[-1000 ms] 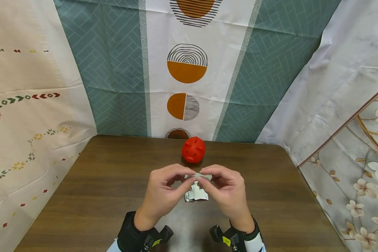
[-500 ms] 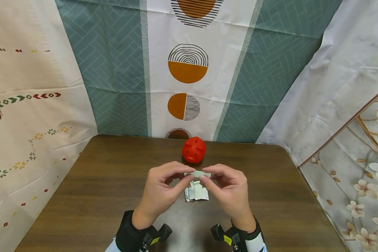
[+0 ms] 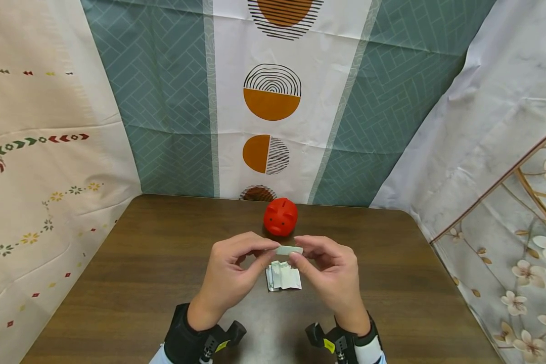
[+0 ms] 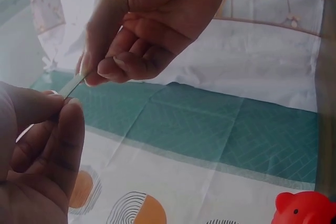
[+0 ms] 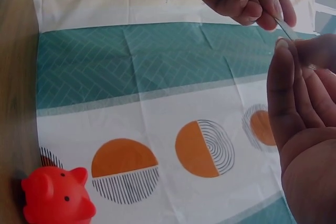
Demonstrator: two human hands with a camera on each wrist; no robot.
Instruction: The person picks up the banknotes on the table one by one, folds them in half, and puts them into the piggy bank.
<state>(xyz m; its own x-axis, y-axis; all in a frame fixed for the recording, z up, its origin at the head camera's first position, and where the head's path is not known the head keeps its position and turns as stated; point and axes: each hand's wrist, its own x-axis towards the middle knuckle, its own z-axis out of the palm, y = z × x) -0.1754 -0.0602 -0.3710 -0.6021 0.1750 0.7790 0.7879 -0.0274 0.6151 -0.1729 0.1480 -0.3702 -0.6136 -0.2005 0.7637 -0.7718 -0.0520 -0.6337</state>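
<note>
Between my two hands is a small, pale green folded banknote [image 3: 288, 250], held up over the table as a narrow flat strip. My left hand [image 3: 236, 268] pinches its left end between thumb and fingertips. At the other end, my right hand [image 3: 329, 268] pinches it the same way. Seen from the left wrist, the banknote [image 4: 73, 84] shows nearly edge-on. On the table just below the hands lie more creased, folded banknotes [image 3: 283, 276]. A red piggy bank [image 3: 280, 216] stands beyond the hands, its snout toward me and a slot on its top.
The brown wooden table [image 3: 141, 263] reaches back to a hanging cloth [image 3: 173, 101] with teal and white panels. Printed cloths hang on the left [image 3: 50, 167] and right [image 3: 491, 242] sides. Each wrist wears a black strapped camera.
The folded banknote has turned from edge-on to show its flat face, and looks shorter between the fingers. Both hands have shifted slightly upward, uncovering more of the banknotes on the table.
</note>
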